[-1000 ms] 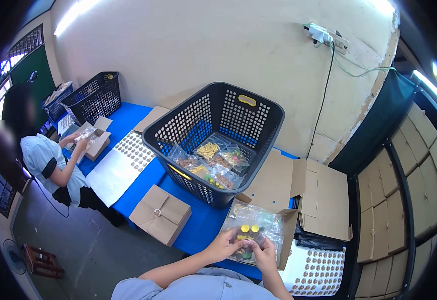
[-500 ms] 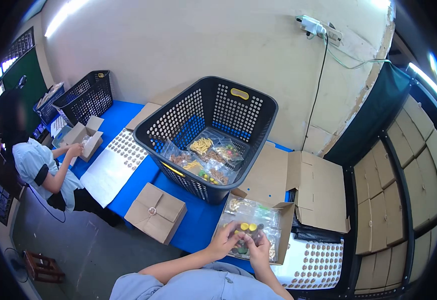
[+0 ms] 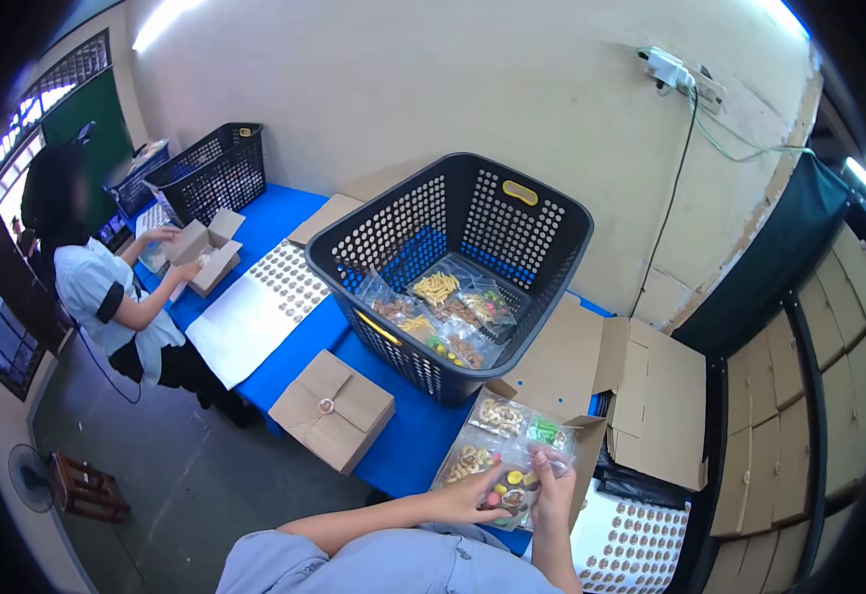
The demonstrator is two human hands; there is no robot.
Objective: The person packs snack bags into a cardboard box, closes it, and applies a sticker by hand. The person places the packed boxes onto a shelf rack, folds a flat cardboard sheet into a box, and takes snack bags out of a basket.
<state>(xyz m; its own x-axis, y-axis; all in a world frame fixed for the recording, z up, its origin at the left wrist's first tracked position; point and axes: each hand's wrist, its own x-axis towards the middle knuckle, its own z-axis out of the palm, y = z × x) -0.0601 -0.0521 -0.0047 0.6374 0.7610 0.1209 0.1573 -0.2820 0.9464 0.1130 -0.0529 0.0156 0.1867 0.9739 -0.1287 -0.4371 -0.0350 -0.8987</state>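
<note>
A clear packet of yellow, pink and dark round sweets (image 3: 508, 491), with a round sticker on it, is held between my two hands. My left hand (image 3: 462, 499) grips its left side, fingers closed on the plastic. At the upper right edge, my right hand (image 3: 553, 492) pinches the same packet. Just below lies an open cardboard box (image 3: 588, 469) that contains several clear packets. Among these are a packet of cashews (image 3: 499, 416) and a packet of green pieces (image 3: 549, 434). My hands and the packet cover part of the box's inside.
A black perforated basket (image 3: 421, 367) with several snack packets stands behind the box. A closed box (image 3: 329, 431) is to the left, and sticker sheets (image 3: 641, 540) lie at right. Another person (image 3: 121, 287) handles an open box (image 3: 217, 259). Boxes fill a rack (image 3: 769, 426).
The packet has turned so its sticker shows, and my right hand has risen to its upper edge. The view has shifted left. The other person's hands have moved apart around their box.
</note>
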